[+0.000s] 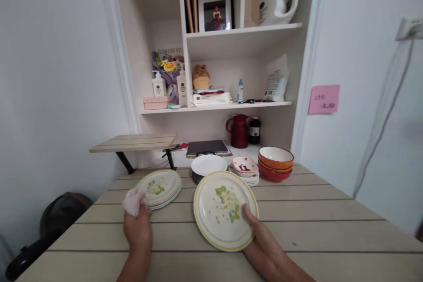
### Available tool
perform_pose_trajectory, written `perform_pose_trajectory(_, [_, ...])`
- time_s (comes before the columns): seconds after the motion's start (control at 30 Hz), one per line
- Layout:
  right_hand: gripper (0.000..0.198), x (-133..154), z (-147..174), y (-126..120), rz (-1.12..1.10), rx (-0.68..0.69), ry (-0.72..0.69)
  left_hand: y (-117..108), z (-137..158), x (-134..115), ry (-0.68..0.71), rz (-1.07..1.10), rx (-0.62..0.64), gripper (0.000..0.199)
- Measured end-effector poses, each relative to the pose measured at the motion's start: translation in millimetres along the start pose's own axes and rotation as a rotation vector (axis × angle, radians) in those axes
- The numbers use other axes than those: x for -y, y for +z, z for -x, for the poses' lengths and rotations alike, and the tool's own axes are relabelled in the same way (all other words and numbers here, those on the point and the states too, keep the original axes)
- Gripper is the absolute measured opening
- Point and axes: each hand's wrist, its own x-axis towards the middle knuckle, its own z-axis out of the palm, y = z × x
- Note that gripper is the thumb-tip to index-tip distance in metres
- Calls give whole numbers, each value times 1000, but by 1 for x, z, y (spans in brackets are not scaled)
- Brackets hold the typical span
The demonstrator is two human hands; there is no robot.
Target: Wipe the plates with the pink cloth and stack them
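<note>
My right hand (264, 244) grips a cream plate (211, 216) by its lower right rim, thumb over the face and fingers beneath. A yellow edge and a green leaf pattern mark this plate, which is tilted up toward me above the table. In my left hand (138, 224) a crumpled pale pink cloth or tissue (132, 202) is pinched. That hand is just in front of a stack of matching plates (165, 183) at the table's left, and the cloth overlaps the stack's near left edge in view.
Behind the held plate stand white-topped stacked plates (209, 165), small pink-patterned dishes (244, 165) and stacked orange and red bowls (276, 163). A raised wooden shelf (135, 142) is at the back left. A red jug (239, 131) stands below the wall shelves (244, 35).
</note>
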Motion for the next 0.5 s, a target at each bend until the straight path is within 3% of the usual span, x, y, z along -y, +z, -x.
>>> perform_pose_trajectory(0.23, [49,-1,5,11,-51,69,65,0,9,-18,-66,-13,-23,42])
perform_pose_trajectory(0.5, [52,3,4,12,-75,48,61,-5,9,-16,-55,-31,-37,40])
